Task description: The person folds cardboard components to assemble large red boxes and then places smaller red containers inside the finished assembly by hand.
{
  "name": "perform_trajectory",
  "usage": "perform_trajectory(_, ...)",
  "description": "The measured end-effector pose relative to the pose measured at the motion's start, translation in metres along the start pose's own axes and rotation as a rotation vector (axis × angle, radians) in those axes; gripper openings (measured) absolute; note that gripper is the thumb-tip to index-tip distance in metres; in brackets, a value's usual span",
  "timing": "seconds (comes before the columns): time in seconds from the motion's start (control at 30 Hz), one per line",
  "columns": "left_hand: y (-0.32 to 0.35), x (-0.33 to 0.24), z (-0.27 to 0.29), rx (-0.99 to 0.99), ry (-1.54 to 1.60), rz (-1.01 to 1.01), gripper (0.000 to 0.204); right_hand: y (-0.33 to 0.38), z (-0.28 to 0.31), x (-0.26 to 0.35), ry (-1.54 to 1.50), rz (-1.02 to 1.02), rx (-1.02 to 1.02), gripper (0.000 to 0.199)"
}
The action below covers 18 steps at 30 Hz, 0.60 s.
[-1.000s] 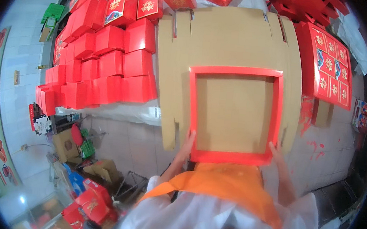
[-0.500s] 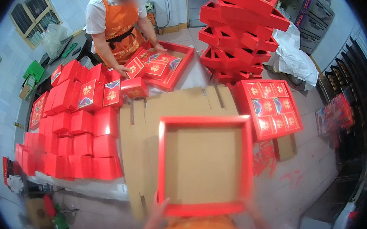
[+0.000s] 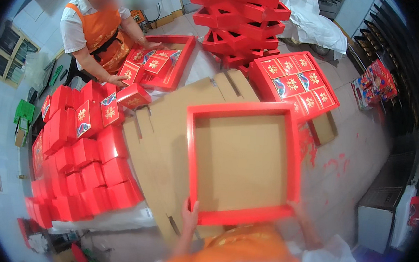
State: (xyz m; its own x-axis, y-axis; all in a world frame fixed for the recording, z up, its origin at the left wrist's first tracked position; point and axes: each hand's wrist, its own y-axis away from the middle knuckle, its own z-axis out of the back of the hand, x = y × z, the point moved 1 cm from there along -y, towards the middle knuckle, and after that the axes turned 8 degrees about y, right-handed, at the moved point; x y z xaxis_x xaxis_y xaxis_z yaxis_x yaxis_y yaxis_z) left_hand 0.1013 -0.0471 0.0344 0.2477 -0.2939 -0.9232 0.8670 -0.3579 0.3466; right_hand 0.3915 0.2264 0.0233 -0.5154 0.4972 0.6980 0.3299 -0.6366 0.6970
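A large, shallow red tray with a brown cardboard bottom is held level in front of my body. My left hand grips its near left corner, thumb over the rim and fingers hidden beneath. At the near right corner, my right hand holds the tray's side, slightly blurred, with most of its fingers out of sight. Nothing lies inside the tray. Flattened brown cardboard lies on the table under and left of it.
Many red boxes are piled at left. Across the table a co-worker handles small boxes in another red tray. Behind stand stacked red trays; a filled tray is right of the cardboard. Red scraps litter the floor.
The view has turned, so the surroundings sit further left and higher. My hands still hold the tray, now farther from my body. The co-worker's hands remain at the other tray.
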Motion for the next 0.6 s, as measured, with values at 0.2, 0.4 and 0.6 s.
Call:
perform_trajectory(0.2, 0.004, 0.019, 0.009, -0.007, -0.002, 0.223, 0.042, -0.009, 0.005, -0.024, -0.114, 0.017, 0.023, 0.054)
perform_trajectory(0.4, -0.013, -0.009, 0.0, 0.024, 1.006, 0.166, 0.048, -0.011, 0.019, -0.009, -0.222, 0.027, 0.081, 0.047)
perform_trajectory(0.6, -0.037, 0.07, -0.029, -0.123, 0.503, 0.085, 0.042, -0.038, 0.035, -0.008, -0.327, 0.212, 0.026, 0.037)
